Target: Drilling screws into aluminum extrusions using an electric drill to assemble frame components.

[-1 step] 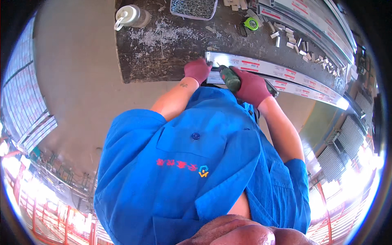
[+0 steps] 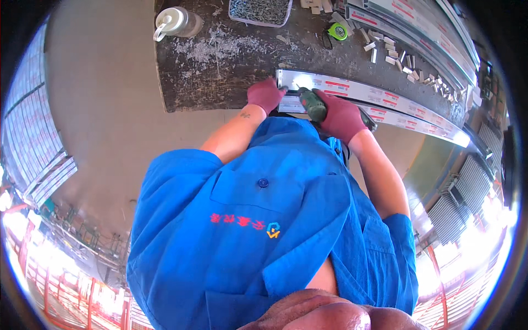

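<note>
The dark workbench spreads forward of the right hand and the left hand. 2 long silvery profiles have their left ends just beside the left hand; their long axes run rightward past the right hand, slanting toward the person. The green drill is in the right hand, which is closed around it; it points left and slightly forward, toward the left hand. Whether the left hand's bent fingers clamp something, I cannot tell. The tape measure lies forward of the right hand.
</note>
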